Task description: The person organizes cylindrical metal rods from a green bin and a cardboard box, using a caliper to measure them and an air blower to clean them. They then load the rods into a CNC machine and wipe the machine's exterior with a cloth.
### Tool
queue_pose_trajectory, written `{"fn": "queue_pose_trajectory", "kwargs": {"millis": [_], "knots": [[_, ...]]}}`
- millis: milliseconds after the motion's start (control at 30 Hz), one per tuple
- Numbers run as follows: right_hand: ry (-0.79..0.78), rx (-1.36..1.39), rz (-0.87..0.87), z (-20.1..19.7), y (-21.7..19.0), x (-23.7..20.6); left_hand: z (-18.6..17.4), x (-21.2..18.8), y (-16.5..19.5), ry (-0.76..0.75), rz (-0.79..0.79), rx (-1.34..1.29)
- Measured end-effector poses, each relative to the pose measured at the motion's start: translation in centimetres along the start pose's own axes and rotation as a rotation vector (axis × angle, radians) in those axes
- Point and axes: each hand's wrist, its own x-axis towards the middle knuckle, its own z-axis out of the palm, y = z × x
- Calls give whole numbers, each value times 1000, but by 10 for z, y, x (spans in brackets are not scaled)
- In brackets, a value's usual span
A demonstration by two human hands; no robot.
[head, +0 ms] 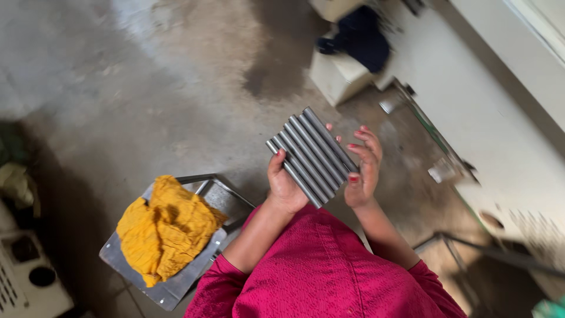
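Left hand (286,187) cups grey metal rods (311,154) loosely; right hand (363,168), at three o'clock, steadies them—best kept level and aligned.

— From where does the single view look?
— From the person's head, facing almost straight down, close above the left hand (285,187) and right hand (365,171).
— And beyond them?
— The concrete floor (176,88) lies farther below, filling most of the picture.

grey metal rods (311,156), side by side, slanted
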Motion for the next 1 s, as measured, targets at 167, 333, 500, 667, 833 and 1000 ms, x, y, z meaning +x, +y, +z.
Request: {"fn": "queue_pose_trajectory", "kwargs": {"millis": [167,333,500,667,833,1000], "knots": [[-34,261,87,112,28,27,-23,6,96,30,125,-9],[-196,294,74,198,50,55,-44,10,176,100,272,4],[-319,297,131,263,88,84,-68,33,247,207,376,-29],[-326,429,264,356,149,139,-86,78,337,256,459,-55],[-407,433,314,434,201,234,-90,131,442,281,474,28],[-322,653,439,502,222,316,-93,190,519,246,512,38]]}}
